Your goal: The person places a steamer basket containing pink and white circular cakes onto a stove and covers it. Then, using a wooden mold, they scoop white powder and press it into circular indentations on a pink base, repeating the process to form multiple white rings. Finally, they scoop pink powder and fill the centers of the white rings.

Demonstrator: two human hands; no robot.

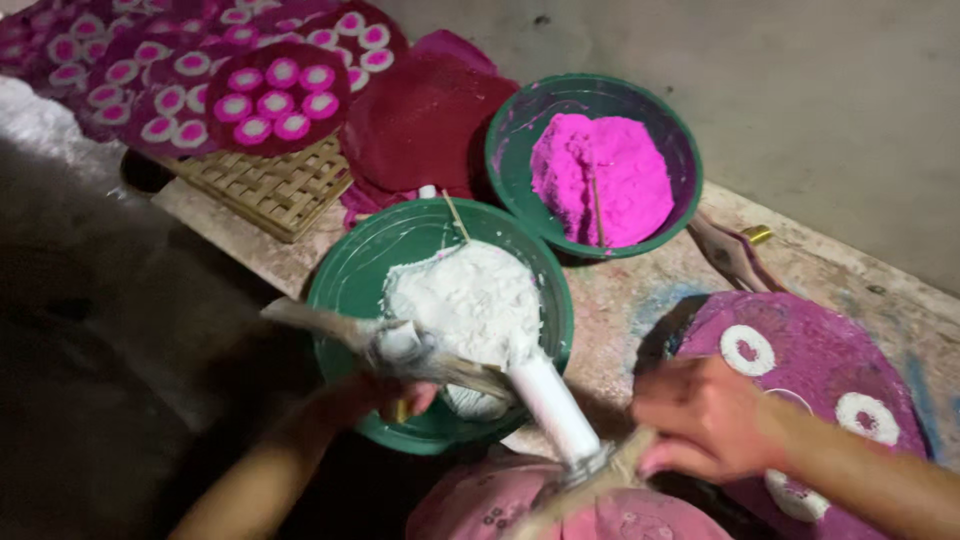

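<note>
Powder, the white kind (470, 300), sits heaped in the near green bowl (345, 285). The left hand (385, 390) grips a blurry stick over it. The right hand (705, 415) pinches a white tube (550, 400) beside the purple mat (840, 350). Best to scoop slowly so nothing spills.

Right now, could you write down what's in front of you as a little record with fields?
Left hand: left hand at the near rim of the green bowl of white powder, blurred tool in its grip
Right hand: right hand on the magenta disc with white rings, fingers by a white tube
Second bowl: green bowl of pink powder, farther back
Far left: finished discs with pink-and-white dots on a woven mat
Surface: stained slab
</note>
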